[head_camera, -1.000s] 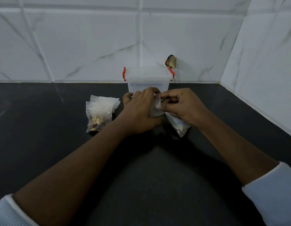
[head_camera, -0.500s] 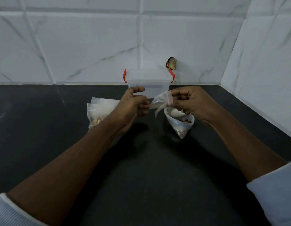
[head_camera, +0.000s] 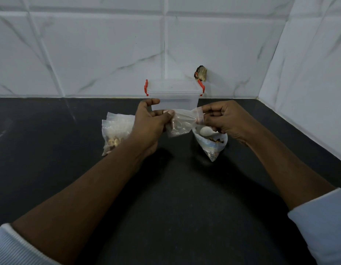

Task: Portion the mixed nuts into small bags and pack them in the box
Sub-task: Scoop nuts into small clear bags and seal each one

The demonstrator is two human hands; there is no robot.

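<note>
An empty small clear bag [head_camera: 182, 123] is stretched between my hands above the black counter. My left hand [head_camera: 152, 121] pinches its left edge and my right hand [head_camera: 221, 117] pinches its right top corner. Below my right hand stands a larger open bag of mixed nuts [head_camera: 211, 146] with a white spoon [head_camera: 206, 131] in it. To the left lie small bags with nuts [head_camera: 114, 134], partly hidden by my left wrist. The clear plastic box [head_camera: 175, 94] with red latches stands closed behind the hands, against the wall.
Black counter [head_camera: 175, 188] runs to white marble-tiled walls at the back and right, meeting in a corner at the right rear. A small dark fixture [head_camera: 201, 73] sits on the back wall behind the box's right latch.
My hands have moved apart from a tight clasp and lifted a little. The small empty bag is now pulled out flat between them, and the nut bag with the spoon is uncovered.
</note>
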